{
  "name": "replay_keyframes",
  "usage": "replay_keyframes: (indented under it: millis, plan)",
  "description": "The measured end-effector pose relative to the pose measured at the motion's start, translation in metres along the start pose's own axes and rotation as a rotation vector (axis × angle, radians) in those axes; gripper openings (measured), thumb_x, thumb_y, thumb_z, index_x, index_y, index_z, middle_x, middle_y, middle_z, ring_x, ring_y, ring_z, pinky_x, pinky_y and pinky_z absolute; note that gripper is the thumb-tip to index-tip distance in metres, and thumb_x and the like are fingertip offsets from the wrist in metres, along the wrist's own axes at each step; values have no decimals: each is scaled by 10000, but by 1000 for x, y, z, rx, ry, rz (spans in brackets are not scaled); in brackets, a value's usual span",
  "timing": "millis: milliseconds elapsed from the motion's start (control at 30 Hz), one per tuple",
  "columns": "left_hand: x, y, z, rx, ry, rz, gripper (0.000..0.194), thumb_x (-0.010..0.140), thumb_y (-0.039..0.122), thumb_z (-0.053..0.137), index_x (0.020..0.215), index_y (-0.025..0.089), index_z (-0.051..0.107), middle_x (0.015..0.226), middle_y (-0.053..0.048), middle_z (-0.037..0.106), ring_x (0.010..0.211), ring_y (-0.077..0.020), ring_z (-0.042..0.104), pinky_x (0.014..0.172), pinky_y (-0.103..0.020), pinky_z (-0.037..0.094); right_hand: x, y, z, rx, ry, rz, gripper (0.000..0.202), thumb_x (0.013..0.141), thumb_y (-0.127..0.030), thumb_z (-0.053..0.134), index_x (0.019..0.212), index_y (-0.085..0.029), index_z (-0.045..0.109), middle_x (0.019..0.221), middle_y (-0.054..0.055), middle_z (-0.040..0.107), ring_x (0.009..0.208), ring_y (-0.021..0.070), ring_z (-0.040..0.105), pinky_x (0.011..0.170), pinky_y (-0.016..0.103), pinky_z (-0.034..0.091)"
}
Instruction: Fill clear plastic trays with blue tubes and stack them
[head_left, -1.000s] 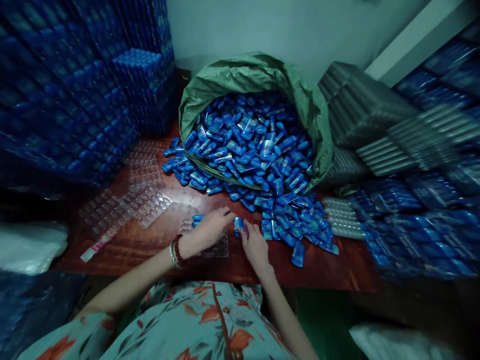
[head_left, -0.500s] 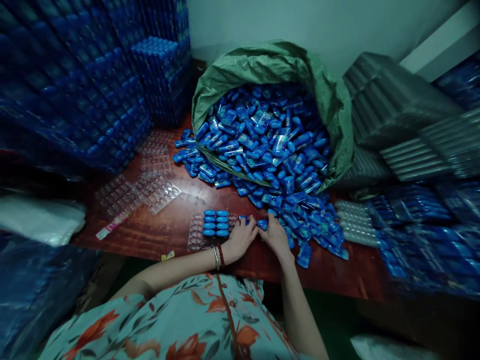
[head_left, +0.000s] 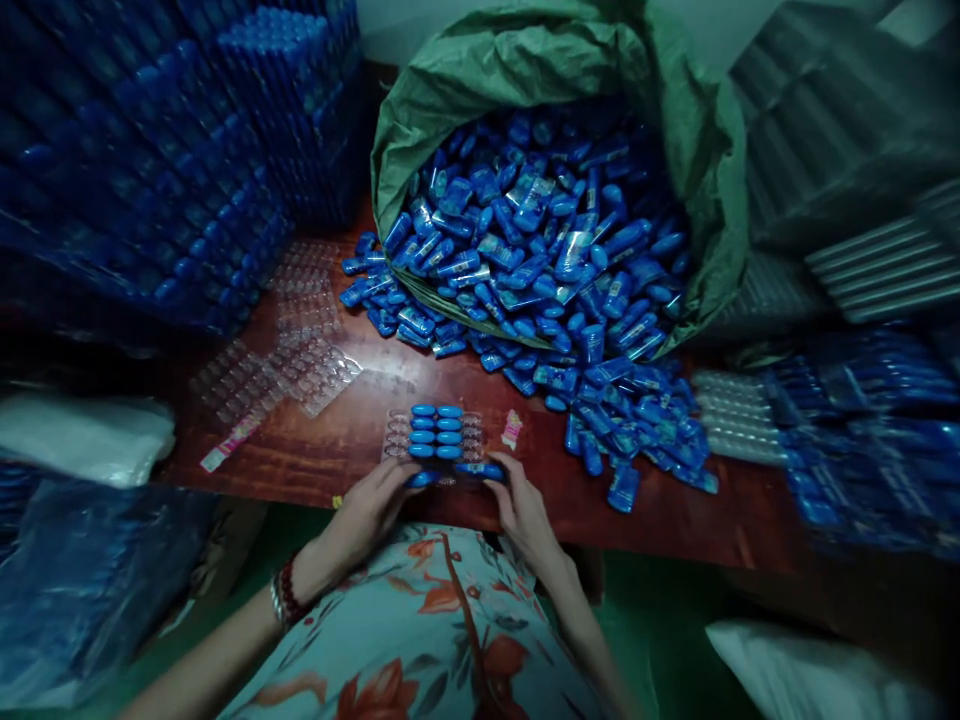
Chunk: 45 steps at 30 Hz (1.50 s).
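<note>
Close to the table's front edge lies a clear plastic blister tray (head_left: 396, 432). Two short columns of small blue bottles (head_left: 436, 437) fill its middle, with vacant hollows to either side. At the tray's near left corner my left hand (head_left: 369, 510) is closed on a small blue bottle (head_left: 424, 479). My right hand (head_left: 523, 508) pinches another blue bottle (head_left: 480, 469) lengthwise at its right end. Both bottles are over the near edge of the tray; whether they touch it I cannot tell.
A green woven sack (head_left: 495, 65) spills a heap of blue bottles (head_left: 525, 260) over the wooden table (head_left: 360, 450). More clear trays (head_left: 307, 370) lie left, beside tall stacks of filled trays (head_left: 172, 200). Grey tray stacks (head_left: 825, 130) stand right. A pink scrap (head_left: 511, 429) lies nearby.
Both hands have come back from the pile's edge to the near side of the tray, the left one moving left, each with a blue bottle. The pink scrap now shows. The view has shifted.
</note>
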<state>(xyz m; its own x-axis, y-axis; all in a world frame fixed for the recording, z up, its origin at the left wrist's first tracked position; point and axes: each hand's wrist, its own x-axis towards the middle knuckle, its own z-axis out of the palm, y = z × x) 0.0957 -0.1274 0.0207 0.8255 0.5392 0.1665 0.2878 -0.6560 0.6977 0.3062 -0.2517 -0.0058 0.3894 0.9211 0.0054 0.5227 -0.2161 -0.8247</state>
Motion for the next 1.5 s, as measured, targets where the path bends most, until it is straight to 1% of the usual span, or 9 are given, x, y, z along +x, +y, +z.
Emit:
replay_keyframes:
  millis: [133,300,533,633,800,967,1100,1300,1500]
  plan:
    - [-10,-20,5,122,132,-4,282,937,136,369,1170,181,521,1008,-88,582,884,-137,603,741,-225,518,5,-9,12,-216,-158,-242,300,915,-133,383,1167,-207,529,1049,74,634,957,166,611,826,294,503]
    - [-7,-32,16,287,120,177,368,931,101,320,1256,176,477,955,-91,598,829,-150,585,713,-256,523,17,-30,9,-668,-300,-393,322,873,-57,423,1123,-193,572,959,78,625,907,196,584,801,340,470]
    - [3,-31,15,380,-201,204,356,883,86,396,1216,170,492,1095,-128,563,1024,-222,526,819,-351,521,38,-66,17,-828,-446,-474,234,875,-90,463,1040,-192,595,887,68,624,805,197,565,814,375,416]
    - [12,-35,15,404,-274,244,335,872,76,401,1171,177,516,1095,-116,562,1011,-213,525,819,-341,518,47,-69,25,-866,-429,-470,240,894,-115,443,1062,-189,599,892,78,633,786,201,567,758,361,421]
    - [22,-49,10,438,-55,365,370,901,86,352,1229,158,508,1100,-141,573,968,-206,541,805,-350,506,49,-61,27,-884,-314,-448,231,897,-148,484,1088,-180,611,911,82,649,805,199,588,746,346,433]
    - [40,-56,-8,293,161,240,294,931,243,423,1168,192,588,1014,-105,590,885,-179,562,756,-314,492,49,-26,8,-580,28,-352,280,944,-309,446,1167,-221,592,922,50,648,829,153,585,771,267,444]
    - [104,-69,-18,164,131,107,303,958,260,365,970,149,646,862,-59,608,803,-147,558,753,-276,472,88,16,-12,-556,335,-127,314,951,-288,382,1130,-176,615,1019,101,617,963,204,522,852,328,433]
    - [203,-95,-3,463,-192,270,313,908,210,469,1205,158,552,1215,-103,572,998,-194,514,896,-324,390,138,33,0,-802,175,-8,423,932,-285,412,1334,-164,457,1152,143,555,1000,247,477,814,380,418]
    - [183,-105,-6,625,-217,278,443,910,117,391,1340,216,434,1296,-100,524,1040,-208,514,861,-319,370,103,37,14,-556,42,-159,448,925,-219,392,1371,-180,408,1254,130,517,1159,239,440,935,412,411]
